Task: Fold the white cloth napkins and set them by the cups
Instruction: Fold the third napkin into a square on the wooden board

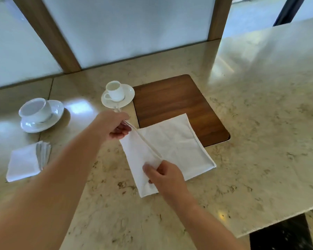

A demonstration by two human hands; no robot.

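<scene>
The white cloth napkin [170, 141] lies on the bench [260, 123], half over the wooden inset [179, 101]. Its raised fold runs diagonally, pinched between left hand [116, 126] and right hand [163, 174].

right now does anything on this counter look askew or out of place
Only slightly: the white cloth napkin being folded lies skewed, half on the dark wooden inset board, half on the beige marble counter. Nothing looks spilled or damaged.

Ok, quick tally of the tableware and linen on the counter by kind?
Cups: 2, the large cup and the small cup
Saucers: 2, the large saucer and the small saucer
Napkins: 2, the folded napkin and the napkin in hand
Total: 6
</scene>
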